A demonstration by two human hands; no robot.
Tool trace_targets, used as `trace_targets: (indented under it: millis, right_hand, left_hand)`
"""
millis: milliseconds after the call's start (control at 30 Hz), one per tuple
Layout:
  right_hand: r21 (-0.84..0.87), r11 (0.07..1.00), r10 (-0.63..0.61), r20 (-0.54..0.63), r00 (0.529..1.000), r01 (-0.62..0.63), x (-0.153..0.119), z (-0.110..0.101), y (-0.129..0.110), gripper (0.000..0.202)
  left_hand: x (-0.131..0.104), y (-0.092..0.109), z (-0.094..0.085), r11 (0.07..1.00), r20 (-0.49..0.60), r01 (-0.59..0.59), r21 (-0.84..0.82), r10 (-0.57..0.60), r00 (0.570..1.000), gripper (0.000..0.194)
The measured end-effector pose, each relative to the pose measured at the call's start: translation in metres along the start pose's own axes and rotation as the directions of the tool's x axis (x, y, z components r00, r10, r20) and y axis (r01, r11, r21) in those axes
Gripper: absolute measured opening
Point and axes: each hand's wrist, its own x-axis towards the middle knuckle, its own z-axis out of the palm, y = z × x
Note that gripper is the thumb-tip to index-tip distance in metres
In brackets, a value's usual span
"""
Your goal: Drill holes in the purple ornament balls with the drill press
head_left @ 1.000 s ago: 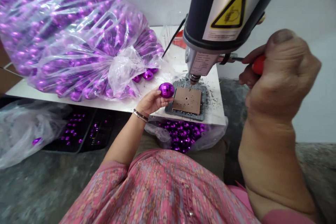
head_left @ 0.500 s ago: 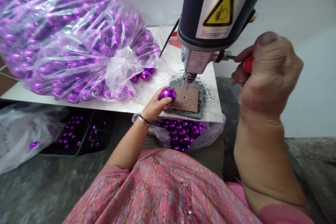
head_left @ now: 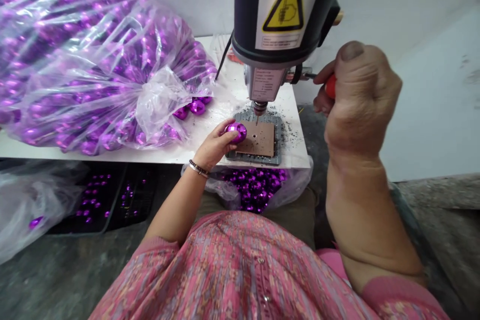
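Between the thumb and fingers of my left hand [head_left: 217,145] is a shiny purple faceted ball [head_left: 237,132], held at the left edge of a brown board [head_left: 262,144]. The board has a small dark hole and lies on the grey base plate [head_left: 278,140] of a drill press [head_left: 270,55]. The thin bit points down above the board, clear of the ball. My right hand [head_left: 362,100] is wrapped round the red-knobbed lever [head_left: 330,86] at the drill's right side. Dark shavings are scattered on and around the base.
A large clear bag of purple balls [head_left: 93,65] covers the left of the white table [head_left: 300,152]. Below the front edge hangs an open bag of purple balls [head_left: 257,187]. Dark trays [head_left: 112,200] with purple pieces and a crumpled plastic bag [head_left: 33,205] are at lower left.
The whole view has shifted, so the drill and table appear further left. My left hand still has the ball beside the board, and my right hand remains on the lever.
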Motion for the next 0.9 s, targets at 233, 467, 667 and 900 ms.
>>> trace_targets:
  millis: [233,467,667,900]
  right_hand:
    - [0.009,1.0,-0.018,0.046,0.999,0.017,0.001,-0.001,-0.001,0.041]
    - [-0.026,0.999,-0.027,0.071,0.997,0.029,-0.001,-0.003,-0.004,0.042]
    - [-0.009,0.999,-0.041,0.076,0.996,0.042,-0.002,-0.005,-0.005,0.037]
    - [0.011,0.999,-0.035,0.068,0.997,0.034,-0.004,-0.006,-0.008,0.035]
  left_hand:
    - [0.018,0.002,0.012,0.851,0.008,-0.183,0.493,0.206,0.978,0.065]
    - [0.023,0.002,0.022,0.676,0.031,-0.19,0.711,0.24,0.97,0.061]
    - [0.026,0.008,0.028,0.535,0.134,-0.248,0.808,0.243,0.961,0.06]
    - [0.029,0.008,0.036,0.341,0.244,-0.348,0.873,0.311,0.918,0.065]
